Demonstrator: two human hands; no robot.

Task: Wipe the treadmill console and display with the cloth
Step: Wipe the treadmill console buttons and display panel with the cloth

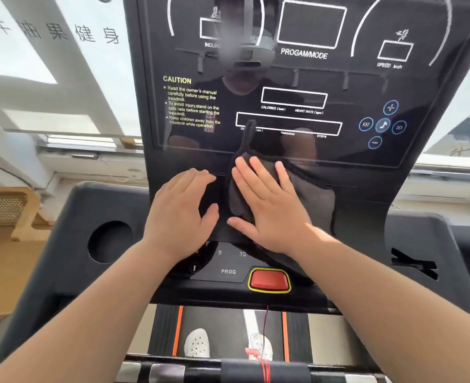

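Two bare forearms reach forward from the bottom of the view, over the treadmill belt (228, 322), where a pair of white shoes stands. Just past the belt, at the near edge of the console (112, 205), sits a red stop button (269, 280) ringed in yellow, with a key marked PROG to its left.

Beyond the button, both hands lie flat on the dark middle panel of the console. The left hand (180, 214) rests bare on the surface, fingers (198, 174) straight and close together, gripping nothing. The right hand (267, 205) presses down on a dark cloth (311, 200), fingers spread wide and flat rather than curled around it; the cloth is pinned under the palm, not pinched. The cloth lies crumpled across the middle of the console, spilling out to the right of the hand, and its hanging loop (249, 134) points up over the bottom edge of the display (297, 76).

Farther away, the glossy black display rises toward the top edge of the view, showing caution text on the left, outlined readout boxes in the centre and blue round buttons (382, 125) on the right. It mirrors the person's torso.

Judging by the cloth's position, wiping is at the console's centre; whether any part is already clean cannot be told, and the display above and the console's side corners seem left to do.
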